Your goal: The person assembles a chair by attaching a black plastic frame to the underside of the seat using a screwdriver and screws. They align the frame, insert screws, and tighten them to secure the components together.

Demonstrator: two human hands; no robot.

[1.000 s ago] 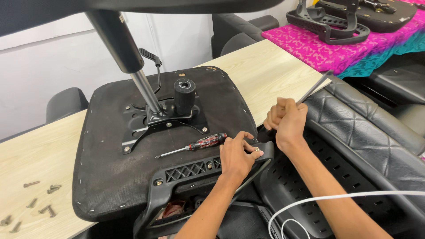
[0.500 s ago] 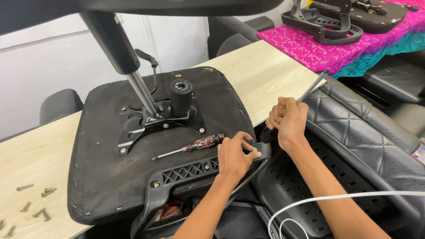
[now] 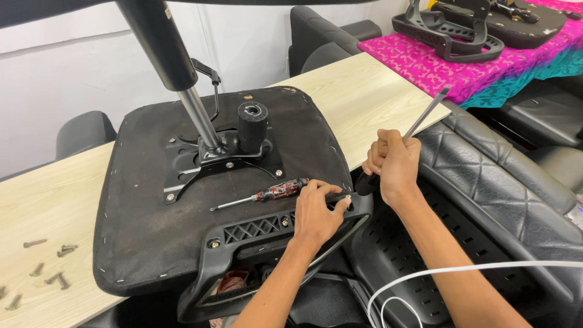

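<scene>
The upturned seat base (image 3: 152,243) is showing matt black cloth, rough and stapled along its edges. The mounting plate (image 3: 225,161) is looking like dull black metal, while the gas cylinder (image 3: 194,115) is gleaming as polished steel. The bracket (image 3: 255,234) is appearing as matt black plastic. The desk (image 3: 54,200) is showing pale, smooth wood grain. The backrest (image 3: 480,176) is shining as quilted black leather.
</scene>
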